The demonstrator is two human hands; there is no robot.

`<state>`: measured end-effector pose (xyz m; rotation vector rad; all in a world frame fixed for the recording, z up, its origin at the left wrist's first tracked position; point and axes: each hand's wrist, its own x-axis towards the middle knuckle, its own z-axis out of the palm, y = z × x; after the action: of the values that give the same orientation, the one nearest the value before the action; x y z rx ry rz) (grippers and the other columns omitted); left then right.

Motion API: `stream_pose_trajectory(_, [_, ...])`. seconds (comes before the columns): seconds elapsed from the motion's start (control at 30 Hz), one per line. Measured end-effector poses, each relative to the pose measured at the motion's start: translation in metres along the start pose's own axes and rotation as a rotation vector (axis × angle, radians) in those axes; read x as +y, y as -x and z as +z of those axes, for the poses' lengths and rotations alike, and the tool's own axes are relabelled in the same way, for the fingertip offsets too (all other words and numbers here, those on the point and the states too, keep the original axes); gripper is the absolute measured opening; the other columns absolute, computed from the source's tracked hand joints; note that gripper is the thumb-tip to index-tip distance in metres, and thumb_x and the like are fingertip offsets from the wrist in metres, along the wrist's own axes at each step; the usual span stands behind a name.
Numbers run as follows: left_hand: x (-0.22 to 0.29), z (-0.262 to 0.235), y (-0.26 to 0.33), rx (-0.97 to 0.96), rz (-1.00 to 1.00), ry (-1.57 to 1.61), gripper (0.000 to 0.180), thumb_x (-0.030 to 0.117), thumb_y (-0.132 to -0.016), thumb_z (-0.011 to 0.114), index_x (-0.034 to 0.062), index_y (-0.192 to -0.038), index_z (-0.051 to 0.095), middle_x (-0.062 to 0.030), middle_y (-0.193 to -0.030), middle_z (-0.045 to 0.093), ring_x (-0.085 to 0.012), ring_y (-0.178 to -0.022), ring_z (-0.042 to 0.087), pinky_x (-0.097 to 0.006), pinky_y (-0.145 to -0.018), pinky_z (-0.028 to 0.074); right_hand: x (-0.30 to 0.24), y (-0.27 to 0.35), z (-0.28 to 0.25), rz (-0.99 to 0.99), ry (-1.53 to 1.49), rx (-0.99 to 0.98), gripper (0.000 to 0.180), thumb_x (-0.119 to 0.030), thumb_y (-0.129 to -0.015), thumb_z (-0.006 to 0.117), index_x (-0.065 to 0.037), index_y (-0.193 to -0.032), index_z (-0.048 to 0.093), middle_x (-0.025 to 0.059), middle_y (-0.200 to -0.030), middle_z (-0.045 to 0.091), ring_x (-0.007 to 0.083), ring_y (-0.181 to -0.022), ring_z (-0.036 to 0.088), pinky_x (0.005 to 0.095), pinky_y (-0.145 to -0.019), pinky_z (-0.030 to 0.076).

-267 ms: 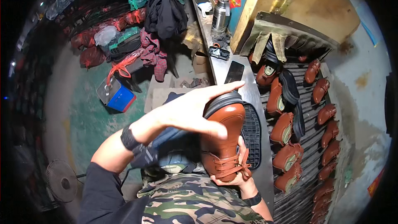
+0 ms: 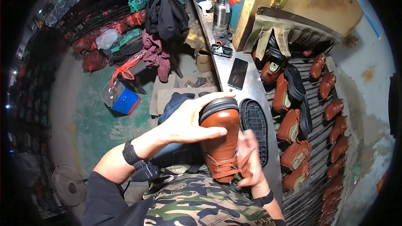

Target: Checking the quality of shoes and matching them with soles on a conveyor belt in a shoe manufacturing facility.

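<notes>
A brown lace-up leather shoe [image 2: 220,136] with a black sole edge stands in front of my body, toe pointing away. My left hand [image 2: 188,121] is closed on its toe end, the thumb pressing on the leather upper and the fingers over the sole edge. Close to the shoe's right side is my right hand [image 2: 252,165], blurred by motion, with its fingers stretched out and apart. Loose orange-brown laces [image 2: 243,168] cross in front of its palm. Beside the shoe, a black shoe sole [image 2: 253,121] lies tread up on the metal bench.
The metal bench edge [image 2: 247,88] carries a phone [image 2: 238,73], a steel flask [image 2: 220,14] and a glasses-like black item [image 2: 222,51]. On the right, a slatted conveyor [image 2: 312,152] bears several brown shoes and black soles. A blue-white box [image 2: 121,97] and a fan [image 2: 68,185] stand left.
My right hand has come off the shoe's heel end and moved to its right side. My left hand has settled onto the toe, and the shoe has shifted slightly left.
</notes>
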<state>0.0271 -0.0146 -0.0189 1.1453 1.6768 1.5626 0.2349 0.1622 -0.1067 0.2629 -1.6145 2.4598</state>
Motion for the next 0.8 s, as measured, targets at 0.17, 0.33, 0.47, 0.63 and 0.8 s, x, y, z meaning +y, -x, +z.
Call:
stream_pose_trajectory(0.17, [-0.006,0.011,0.01,0.087,0.043,-0.033,0.079,0.021,-0.079,0.09,0.0037,-0.143,0.045,-0.0114,-0.137,0.055,-0.0191,-0.13,0.053,-0.037,-0.113,0.041,-0.024,-0.06,-0.005,-0.039,0.024,0.189,0.14,-0.09,-0.068,0.068,-0.009,-0.166,0.008,0.0209,-0.164,0.027,0.0336,-0.153,0.027,0.0491,-0.125,0.018])
stream_pose_trajectory(0.33, [-0.014,0.015,0.017,0.099,0.067,0.061,0.078,0.016,-0.073,0.096,0.0049,-0.134,0.047,-0.0095,-0.131,0.052,-0.0187,-0.127,0.052,-0.036,-0.111,0.041,-0.015,-0.101,-0.006,0.109,0.049,0.005,0.091,-0.069,-0.091,0.065,0.002,-0.143,0.043,0.0094,-0.132,0.052,0.0174,-0.125,0.05,0.0327,-0.111,0.036])
stream_pose_trajectory(0.47, [-0.015,0.021,0.018,0.169,0.138,0.082,0.069,0.022,-0.077,0.093,0.0028,-0.131,0.053,-0.0112,-0.128,0.062,-0.0186,-0.123,0.058,-0.036,-0.109,0.045,0.003,-0.119,-0.024,-0.18,0.373,0.127,0.06,-0.052,-0.11,0.041,0.002,-0.106,0.066,0.0062,-0.097,0.064,0.0165,-0.092,0.06,0.0308,-0.09,0.047])
stream_pose_trajectory(0.63, [-0.021,0.02,0.022,0.243,0.016,0.151,0.072,0.022,-0.073,0.095,0.0004,-0.133,0.061,-0.01,-0.126,0.068,-0.0163,-0.117,0.063,-0.034,-0.106,0.049,-0.028,-0.128,-0.008,-0.365,0.617,0.139,0.076,-0.065,-0.104,0.04,0.003,-0.109,0.071,0.0154,-0.103,0.07,0.0269,-0.099,0.066,0.0391,-0.094,0.05])
stream_pose_trajectory(0.8, [-0.035,0.01,0.029,0.052,-0.118,0.144,0.083,0.03,-0.068,0.098,0.0017,-0.136,0.061,-0.0097,-0.126,0.07,-0.0167,-0.116,0.064,-0.034,-0.106,0.049,-0.031,-0.13,0.002,-0.322,0.711,-0.181,0.072,-0.063,-0.096,0.062,0.002,-0.128,0.065,0.018,-0.124,0.067,0.0331,-0.118,0.063,0.0415,-0.104,0.047])
